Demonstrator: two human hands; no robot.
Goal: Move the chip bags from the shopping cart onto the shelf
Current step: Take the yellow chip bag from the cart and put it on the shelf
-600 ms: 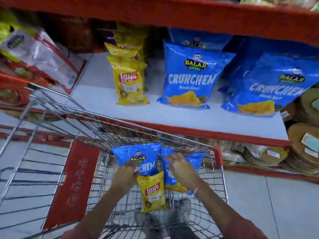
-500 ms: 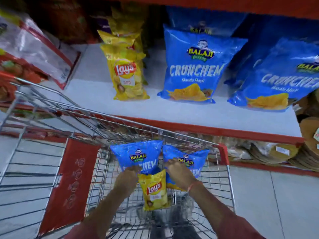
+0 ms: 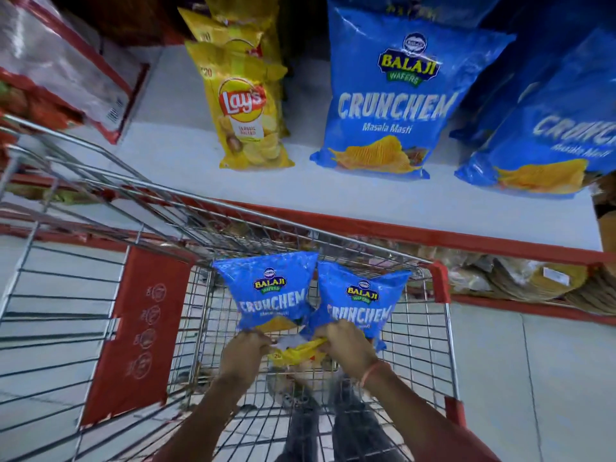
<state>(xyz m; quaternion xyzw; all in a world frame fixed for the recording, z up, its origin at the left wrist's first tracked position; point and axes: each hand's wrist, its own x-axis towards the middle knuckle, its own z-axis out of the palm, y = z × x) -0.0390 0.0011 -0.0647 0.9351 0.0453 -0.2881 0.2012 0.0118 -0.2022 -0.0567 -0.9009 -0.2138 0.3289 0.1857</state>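
Note:
In the wire shopping cart [image 3: 443,328] two blue Balaji Crunchem bags lean side by side, one on the left [image 3: 270,291] and one on the right [image 3: 363,301]. Below them lies a yellow Lay's bag [image 3: 296,353], crumpled and mostly hidden. My left hand [image 3: 245,353] and my right hand [image 3: 348,348] each pinch an end of its top edge. The blue bags' lower edges touch my knuckles. The white shelf [image 3: 186,191] with a red front lip stands just beyond the cart.
On the shelf stand a row of yellow Lay's bags [image 3: 246,105] and large blue Crunchem bags [image 3: 386,95] [image 3: 550,141]. A clear red-edged pack [image 3: 66,68] lies at the left. The cart's red flap [image 3: 133,328] is at the left. Round flat packs [image 3: 533,278] fill the lower shelf.
My hands slid off the blue bags down onto the yellow Lay's bag's top edge, which is now bunched between them. My view has moved closer to the shelf.

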